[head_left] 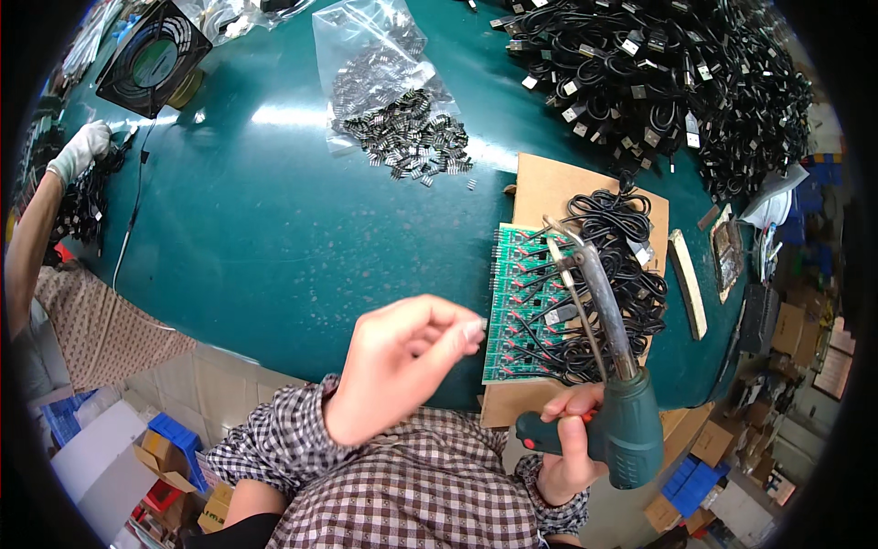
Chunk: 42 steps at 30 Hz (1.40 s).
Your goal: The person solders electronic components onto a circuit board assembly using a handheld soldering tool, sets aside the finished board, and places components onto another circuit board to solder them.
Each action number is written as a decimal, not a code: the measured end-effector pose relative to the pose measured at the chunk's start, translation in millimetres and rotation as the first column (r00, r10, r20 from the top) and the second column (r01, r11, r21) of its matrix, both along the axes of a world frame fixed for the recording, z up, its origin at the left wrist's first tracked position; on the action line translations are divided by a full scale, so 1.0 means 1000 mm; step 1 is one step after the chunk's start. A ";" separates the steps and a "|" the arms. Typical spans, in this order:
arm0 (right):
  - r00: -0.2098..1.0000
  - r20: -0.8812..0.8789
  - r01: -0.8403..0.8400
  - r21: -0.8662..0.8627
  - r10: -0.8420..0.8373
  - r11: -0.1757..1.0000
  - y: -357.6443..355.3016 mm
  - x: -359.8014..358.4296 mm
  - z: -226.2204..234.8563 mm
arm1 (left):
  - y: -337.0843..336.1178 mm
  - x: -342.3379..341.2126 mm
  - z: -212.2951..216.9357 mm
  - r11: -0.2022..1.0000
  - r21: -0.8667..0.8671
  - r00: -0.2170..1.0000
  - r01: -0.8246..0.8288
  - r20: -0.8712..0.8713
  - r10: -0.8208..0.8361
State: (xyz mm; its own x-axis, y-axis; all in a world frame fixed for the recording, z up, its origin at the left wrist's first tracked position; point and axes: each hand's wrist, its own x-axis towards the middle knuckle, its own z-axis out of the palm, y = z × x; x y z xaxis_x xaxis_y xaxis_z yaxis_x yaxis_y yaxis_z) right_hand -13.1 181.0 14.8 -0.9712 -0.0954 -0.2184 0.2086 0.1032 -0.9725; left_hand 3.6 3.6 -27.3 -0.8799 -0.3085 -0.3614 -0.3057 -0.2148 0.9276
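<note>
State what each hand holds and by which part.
Right hand holds the soldering gun by its green handle. Left hand pinches a small metal part at its fingertips; which part of it cannot be told.

Left hand hovers over the near table edge; bare green surface ahead and to its left gives open passage. Far ahead, spilled metal clips and plastic bag block. Just right of it, circuit board with black cables on cardboard. Right hand with soldering gun crowds that side; cable pile beyond.
</note>
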 end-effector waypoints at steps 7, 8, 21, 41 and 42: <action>0.997 -0.075 -0.015 -0.106 0.007 0.994 0.014 0.011 -0.012 | 0.000 -0.018 -0.018 0.974 0.226 0.993 -0.004 0.118 -0.024; 0.997 -0.077 -0.020 -0.112 0.012 0.993 0.017 0.012 -0.014 | 0.000 -0.019 -0.018 0.976 0.218 0.991 0.025 0.125 -0.053; 1.000 0.002 0.021 -0.005 -0.021 1.000 0.045 0.040 -0.025 | 0.001 -0.023 -0.023 0.949 0.316 0.993 -0.009 0.117 -0.029; 0.983 0.170 -0.084 0.114 0.064 0.990 0.053 0.048 -0.023 | 0.004 -0.021 -0.027 0.934 0.350 0.995 -0.064 0.098 0.032; 0.983 0.174 -0.082 0.112 0.062 0.990 0.053 0.048 -0.024 | 0.004 -0.021 -0.027 0.935 0.349 0.995 -0.064 0.099 0.031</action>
